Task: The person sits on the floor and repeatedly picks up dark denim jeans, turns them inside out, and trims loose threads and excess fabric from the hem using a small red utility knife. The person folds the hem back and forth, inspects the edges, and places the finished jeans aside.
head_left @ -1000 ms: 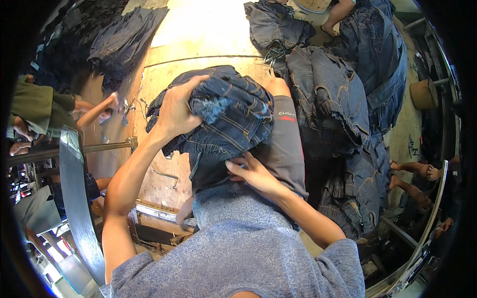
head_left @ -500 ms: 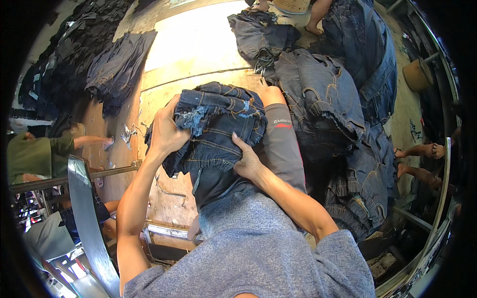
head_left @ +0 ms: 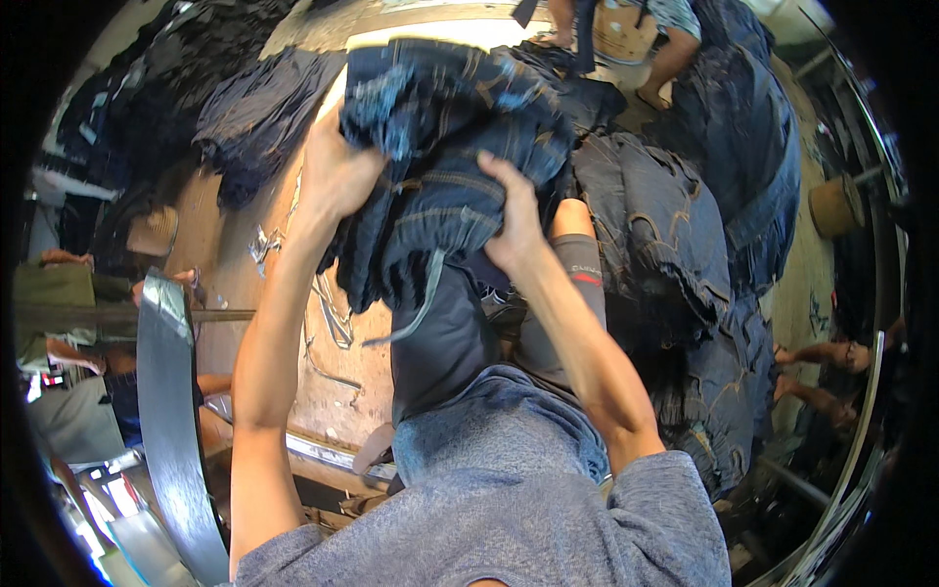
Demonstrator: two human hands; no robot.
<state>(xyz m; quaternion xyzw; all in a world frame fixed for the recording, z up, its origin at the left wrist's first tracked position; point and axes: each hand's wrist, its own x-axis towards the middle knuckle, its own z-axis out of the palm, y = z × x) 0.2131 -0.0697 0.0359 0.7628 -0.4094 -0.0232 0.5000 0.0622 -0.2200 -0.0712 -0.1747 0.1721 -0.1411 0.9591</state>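
Observation:
A folded bundle of dark blue denim garments (head_left: pixel 450 127), with tan stitching and frayed light-blue patches, is held up in front of my knees. My left hand (head_left: pixel 342 171) grips its left edge, thumb on the near side. On the right, my right hand (head_left: pixel 515 217) clasps the lower part, thumb lying over the denim and the other fingers mostly hidden. From the bundle's underside a pale grey-green strip of cloth (head_left: pixel 423 298) dangles beside my thigh.
Stacks of dark denim (head_left: pixel 650 220) lie close by my right leg. Another denim pile (head_left: pixel 259 112) is on the floor at the far left. A long black board (head_left: pixel 176 421) stands at my left. Other people's legs (head_left: pixel 827 362) show at the right edge and elsewhere around.
Both hands have raised the denim bundle up and away from my lap. The cloth strip now hangs free below it. My view has shifted slightly.

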